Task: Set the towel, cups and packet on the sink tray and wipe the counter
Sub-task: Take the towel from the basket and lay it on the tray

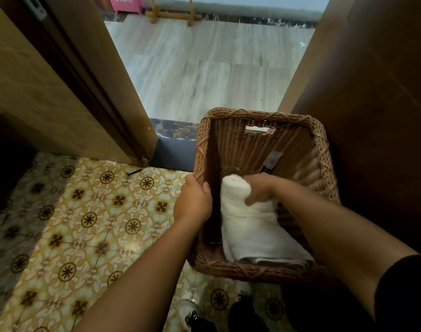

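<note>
A brown wicker basket (pixel 307 149) hangs at waist height in front of me. My left hand (pixel 195 200) grips its left rim, thumb inside. Inside lies a rolled white towel (pixel 247 228), and my right hand (pixel 259 188) is closed around the roll's upper end. Behind the towel the rim of a clear glass cup (pixel 231 171) shows, mostly hidden. A white and black packet (pixel 273 161) leans against the basket's right inner wall. No sink tray or counter is in view.
I stand in a doorway. A wooden door frame (pixel 104 97) rises at left and a brown wall (pixel 372 104) at right. Patterned yellow floor tiles (pixel 89 224) lie below, a dark stone threshold (pixel 173 133) and pale floor (pixel 204 68) beyond. My shoes (pixel 195 317) show at the bottom.
</note>
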